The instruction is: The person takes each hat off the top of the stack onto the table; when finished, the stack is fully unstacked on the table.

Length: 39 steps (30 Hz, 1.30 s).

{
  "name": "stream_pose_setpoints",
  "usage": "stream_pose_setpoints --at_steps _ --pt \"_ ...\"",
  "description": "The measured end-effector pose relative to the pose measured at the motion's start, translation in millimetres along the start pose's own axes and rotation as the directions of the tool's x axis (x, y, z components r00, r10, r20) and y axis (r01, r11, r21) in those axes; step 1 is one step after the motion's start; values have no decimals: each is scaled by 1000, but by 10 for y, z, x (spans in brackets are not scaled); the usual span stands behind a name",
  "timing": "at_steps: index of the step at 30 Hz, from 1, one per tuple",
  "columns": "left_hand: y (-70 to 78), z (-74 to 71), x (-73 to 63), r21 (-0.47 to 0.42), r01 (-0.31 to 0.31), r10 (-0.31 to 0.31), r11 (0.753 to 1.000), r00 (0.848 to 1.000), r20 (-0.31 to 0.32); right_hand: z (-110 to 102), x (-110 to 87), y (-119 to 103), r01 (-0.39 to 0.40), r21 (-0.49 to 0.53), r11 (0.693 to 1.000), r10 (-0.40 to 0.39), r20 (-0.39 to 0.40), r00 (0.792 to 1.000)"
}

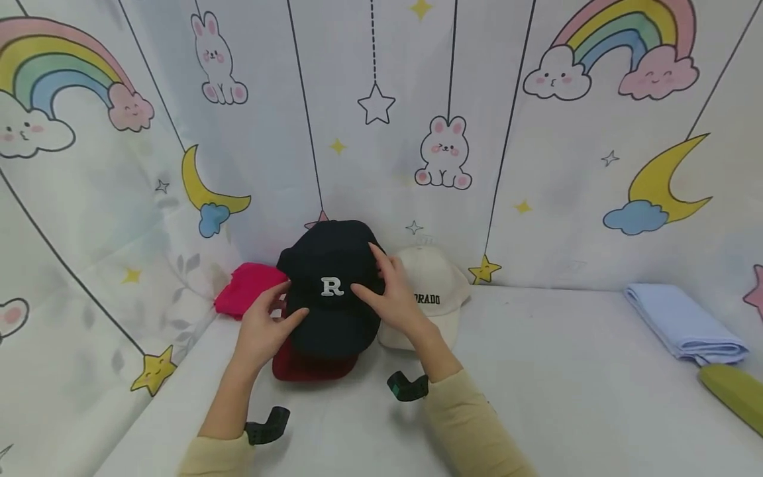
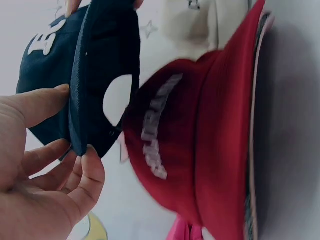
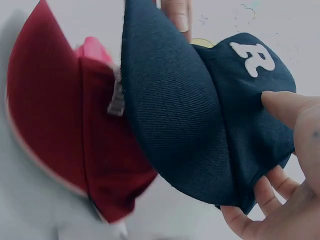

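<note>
A dark navy baseball cap with a white letter R on its front is held up between both hands. My left hand pinches the edge near the brim, thumb on one face and fingers on the other, as the left wrist view shows. On the other side my right hand grips the crown, its thumb beside the R and its fingers behind. Below and behind the navy cap is a red cap with white lettering, mostly hidden in the head view. In the left wrist view the two overlap; whether they touch, I cannot tell.
A cream cap with dark lettering stands just right, partly behind my right hand. Bright pink cloth lies back left. At the far right are a folded light-blue cloth and a green object. A patterned curtain hangs behind.
</note>
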State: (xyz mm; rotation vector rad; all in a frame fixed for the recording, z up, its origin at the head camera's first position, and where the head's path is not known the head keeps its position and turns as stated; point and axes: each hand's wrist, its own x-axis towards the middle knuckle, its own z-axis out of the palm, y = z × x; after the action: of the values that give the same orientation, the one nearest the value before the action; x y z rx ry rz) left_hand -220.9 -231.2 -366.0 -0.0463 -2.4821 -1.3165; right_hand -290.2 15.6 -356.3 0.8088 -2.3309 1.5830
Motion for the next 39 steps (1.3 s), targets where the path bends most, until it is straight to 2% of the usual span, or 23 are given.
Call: stream_pose_setpoints --at_steps 6,13,17,26,32,39 --pt "106 253 50 -40 -37 38 998 999 6 -266 -62 35 17 -111 994 -18 -16 1000" --pt "248 621 141 -83 -143 142 986 990 -19 -663 -192 63 9 -204 979 -16 -33 999" --pt "341 831 180 -124 -171 172 977 985 -5 -887 -273 70 -8 -234 972 0 -36 999" --pt "627 1215 293 -146 -201 210 969 977 45 -1350 -379 110 -43 -326 944 21 -70 997" --pt "778 1479 347 -193 -201 224 960 969 105 -1612 -501 166 -48 -367 929 13 -96 995" --pt "932 1867 413 -249 -202 245 947 957 157 -1920 -683 271 -91 -413 906 38 -137 990"
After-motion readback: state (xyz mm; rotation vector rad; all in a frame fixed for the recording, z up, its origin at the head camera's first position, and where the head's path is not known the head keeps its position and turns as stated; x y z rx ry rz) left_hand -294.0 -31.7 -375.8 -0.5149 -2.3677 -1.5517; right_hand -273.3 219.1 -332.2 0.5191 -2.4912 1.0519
